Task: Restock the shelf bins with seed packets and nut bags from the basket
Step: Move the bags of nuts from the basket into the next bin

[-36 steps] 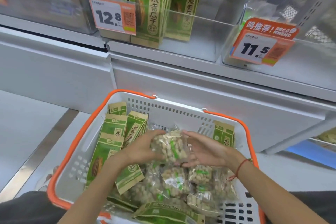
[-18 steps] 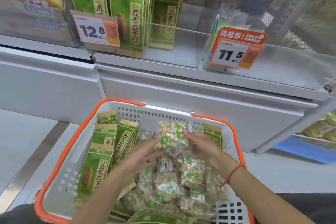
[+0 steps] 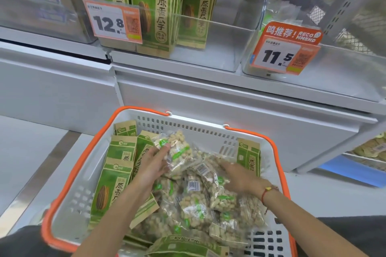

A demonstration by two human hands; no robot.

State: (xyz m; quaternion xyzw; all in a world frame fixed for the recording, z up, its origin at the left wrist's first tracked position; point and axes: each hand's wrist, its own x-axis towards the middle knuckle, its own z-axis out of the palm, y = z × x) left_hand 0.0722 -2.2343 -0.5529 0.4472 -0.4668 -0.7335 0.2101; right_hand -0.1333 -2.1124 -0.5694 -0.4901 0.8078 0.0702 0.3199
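Note:
A white basket (image 3: 188, 125) with an orange rim stands below the shelf, holding green seed packets (image 3: 111, 185) on its left and several clear nut bags (image 3: 194, 204) in the middle. My left hand (image 3: 153, 162) grips one clear nut bag (image 3: 177, 148), raised and tilted above the pile. My right hand (image 3: 240, 177) lies flat on the nut bags to the right, fingers spread, holding nothing. On the shelf, a clear bin (image 3: 219, 48) holds upright green seed packets (image 3: 156, 10). The clear bin (image 3: 344, 73) at the right looks bare near its front.
Price tags reading 12.8 (image 3: 113, 22) and 11.5 (image 3: 284, 52) hang on the bin fronts. A white shelf base (image 3: 229, 106) runs behind the basket. Another bin with snack bags (image 3: 37, 2) sits at upper left. Lower shelf goods (image 3: 371, 148) show at right.
The nut bag passed from both hands to my left hand alone. My right hand let go and dropped onto the pile at the right.

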